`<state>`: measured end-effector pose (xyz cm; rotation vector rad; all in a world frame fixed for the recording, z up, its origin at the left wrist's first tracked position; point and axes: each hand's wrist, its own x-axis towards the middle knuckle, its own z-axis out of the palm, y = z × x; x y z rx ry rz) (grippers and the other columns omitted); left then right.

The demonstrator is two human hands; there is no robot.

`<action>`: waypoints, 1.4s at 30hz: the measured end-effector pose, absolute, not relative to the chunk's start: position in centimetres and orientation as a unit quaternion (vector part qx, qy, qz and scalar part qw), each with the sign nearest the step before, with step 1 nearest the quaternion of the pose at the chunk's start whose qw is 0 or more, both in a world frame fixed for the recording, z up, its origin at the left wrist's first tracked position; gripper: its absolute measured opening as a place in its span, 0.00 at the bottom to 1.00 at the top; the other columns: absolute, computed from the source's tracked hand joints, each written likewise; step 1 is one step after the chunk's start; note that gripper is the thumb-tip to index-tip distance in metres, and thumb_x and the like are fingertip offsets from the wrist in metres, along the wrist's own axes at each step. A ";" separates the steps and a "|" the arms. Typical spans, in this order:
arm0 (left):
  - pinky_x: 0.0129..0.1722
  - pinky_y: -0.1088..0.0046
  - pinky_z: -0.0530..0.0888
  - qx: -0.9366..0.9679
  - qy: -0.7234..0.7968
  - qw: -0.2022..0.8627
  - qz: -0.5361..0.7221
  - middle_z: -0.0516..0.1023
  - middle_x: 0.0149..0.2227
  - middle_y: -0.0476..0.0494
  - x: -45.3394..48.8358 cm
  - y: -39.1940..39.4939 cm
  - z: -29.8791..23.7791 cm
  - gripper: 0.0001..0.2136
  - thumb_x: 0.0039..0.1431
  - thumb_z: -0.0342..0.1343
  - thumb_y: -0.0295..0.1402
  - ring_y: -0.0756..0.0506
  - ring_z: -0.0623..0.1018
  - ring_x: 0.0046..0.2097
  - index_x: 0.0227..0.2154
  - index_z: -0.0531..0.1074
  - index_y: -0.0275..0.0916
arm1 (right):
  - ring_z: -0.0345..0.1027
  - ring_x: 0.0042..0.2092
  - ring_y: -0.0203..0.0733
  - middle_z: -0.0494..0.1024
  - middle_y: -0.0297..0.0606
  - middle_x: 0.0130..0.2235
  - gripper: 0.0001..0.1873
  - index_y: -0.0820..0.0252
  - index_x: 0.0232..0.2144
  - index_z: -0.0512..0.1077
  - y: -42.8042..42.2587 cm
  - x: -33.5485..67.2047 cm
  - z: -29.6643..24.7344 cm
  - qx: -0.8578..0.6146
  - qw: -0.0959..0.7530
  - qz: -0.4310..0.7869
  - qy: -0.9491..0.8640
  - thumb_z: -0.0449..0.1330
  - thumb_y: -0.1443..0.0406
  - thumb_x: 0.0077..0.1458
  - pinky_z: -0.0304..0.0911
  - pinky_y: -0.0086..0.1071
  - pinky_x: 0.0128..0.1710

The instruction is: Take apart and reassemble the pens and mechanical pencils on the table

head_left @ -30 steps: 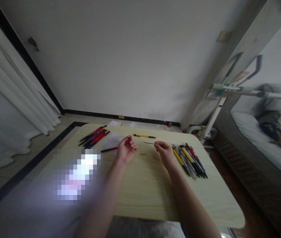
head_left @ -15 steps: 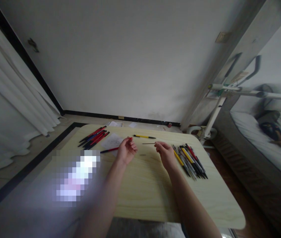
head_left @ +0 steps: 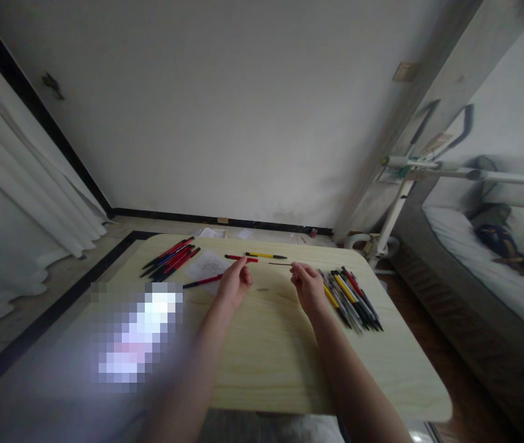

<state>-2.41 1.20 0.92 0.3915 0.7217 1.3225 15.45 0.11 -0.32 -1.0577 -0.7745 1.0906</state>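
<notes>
My left hand (head_left: 235, 283) is closed on a short red pen barrel (head_left: 252, 260) with a dark end, which lies level across the thumb and fingertips. Pinched in my right hand (head_left: 306, 284) is a thin pen refill (head_left: 281, 264), its tip pointing left toward the barrel; the two are apart. Beyond them a yellow pen (head_left: 265, 255) with a dark tip rests on the table. Just left of my left hand lies a red and dark pen part (head_left: 202, 281), partly hidden by the hand. A small greyish piece (head_left: 262, 289) sits between my hands.
Several red, blue and black pens (head_left: 172, 258) form a pile at the table's left. Another pile of yellow, grey, black and red pens (head_left: 351, 298) lies right of my right hand. A marked sheet of paper (head_left: 206, 266) is on the table (head_left: 271, 357). A bright pixelated patch covers the left side.
My left hand has turned and now shows the red barrel pointing right. The refill in my right hand stays level, pointing left. The view has shifted slightly.
</notes>
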 end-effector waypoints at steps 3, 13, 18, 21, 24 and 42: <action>0.17 0.79 0.58 0.191 0.335 0.701 0.600 0.64 0.17 0.55 -2.3 1.2 0.9 0.13 0.40 0.62 0.35 0.57 0.63 0.17 0.21 0.63 0.35 | 0.55 0.19 0.29 0.69 0.31 0.21 0.13 0.61 0.21 0.70 0.2 15.5 -0.4 -0.478 0.657 0.466 -0.350 0.62 0.56 0.38 0.51 0.27 0.19; 0.17 0.79 0.59 0.220 0.342 0.687 0.602 0.65 0.17 0.55 -2.2 1.2 0.4 0.13 0.38 0.63 0.36 0.57 0.64 0.17 0.21 0.65 0.35 | 0.54 0.19 0.29 0.67 0.32 0.19 0.15 0.62 0.22 0.69 0.1 15.6 -0.4 -0.499 0.658 0.437 -0.356 0.61 0.54 0.39 0.50 0.26 0.18; 0.17 0.79 0.58 0.249 0.369 0.663 0.602 0.65 0.17 0.54 -2.0 1.1 0.3 0.13 0.37 0.63 0.36 0.57 0.63 0.17 0.19 0.65 0.35 | 0.55 0.19 0.30 0.66 0.31 0.17 0.17 0.62 0.21 0.69 0.2 15.6 -0.5 -0.510 0.656 0.416 -0.369 0.61 0.52 0.38 0.50 0.26 0.18; 0.17 0.79 0.57 0.272 0.381 0.650 0.598 0.65 0.16 0.54 -1.9 1.0 0.3 0.13 0.38 0.62 0.37 0.57 0.62 0.16 0.17 0.65 0.35 | 0.56 0.19 0.31 0.67 0.32 0.18 0.18 0.62 0.21 0.69 0.1 15.7 -0.5 -0.520 0.650 0.399 -0.385 0.60 0.51 0.39 0.50 0.27 0.18; 0.17 0.79 0.57 0.292 0.389 0.640 0.595 0.64 0.15 0.53 -1.9 1.0 0.3 0.13 0.39 0.61 0.39 0.56 0.62 0.17 0.17 0.64 0.35 | 0.57 0.19 0.31 0.68 0.33 0.18 0.19 0.62 0.20 0.69 0.0 15.6 -0.4 -0.523 0.648 0.392 -0.391 0.60 0.50 0.38 0.51 0.27 0.18; 0.18 0.79 0.59 0.335 0.412 0.620 0.578 0.64 0.16 0.52 -1.6 0.8 0.0 0.14 0.40 0.60 0.40 0.56 0.63 0.18 0.16 0.65 0.35 | 0.58 0.19 0.33 0.71 0.35 0.18 0.19 0.62 0.22 0.72 -0.4 15.3 0.0 -0.535 0.627 0.386 -0.414 0.60 0.50 0.38 0.50 0.28 0.18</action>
